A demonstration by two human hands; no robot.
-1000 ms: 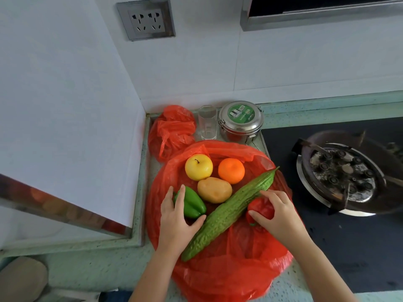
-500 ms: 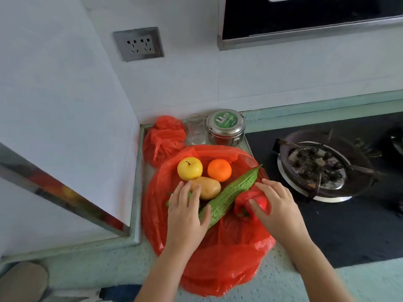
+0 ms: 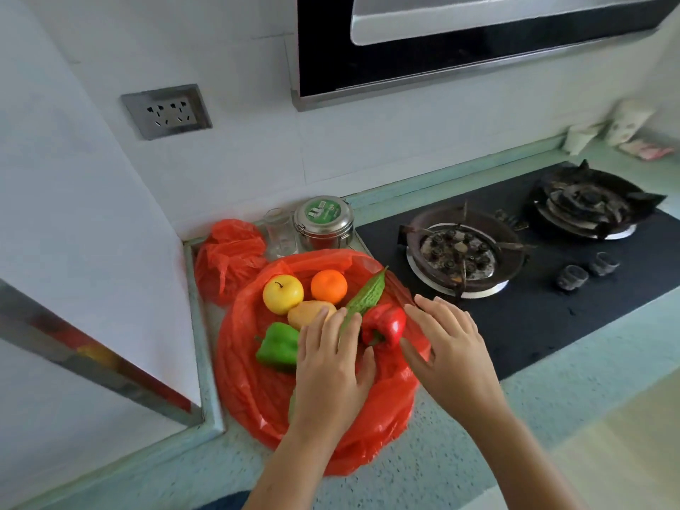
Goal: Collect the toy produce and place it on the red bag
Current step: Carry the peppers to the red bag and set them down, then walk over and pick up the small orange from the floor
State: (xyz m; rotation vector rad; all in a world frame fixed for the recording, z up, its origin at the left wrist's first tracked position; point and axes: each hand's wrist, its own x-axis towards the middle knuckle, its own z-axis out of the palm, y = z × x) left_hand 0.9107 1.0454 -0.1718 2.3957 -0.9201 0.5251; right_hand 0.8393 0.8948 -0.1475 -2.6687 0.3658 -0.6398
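Six plastic toys crowd the crinkled red plastic bag [image 3: 254, 392]; open-fingered left hand [image 3: 333, 366] and right hand [image 3: 447, 347], gripping nothing, could nudge the round orange toy fruit [image 3: 328, 286] off

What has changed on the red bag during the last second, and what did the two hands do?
The right hand let go of the red pepper, which now lies on the red bag beside the bitter gourd. The left hand slid off the green pepper and now covers the gourd's near end. Yellow apple, orange and potato stayed put.
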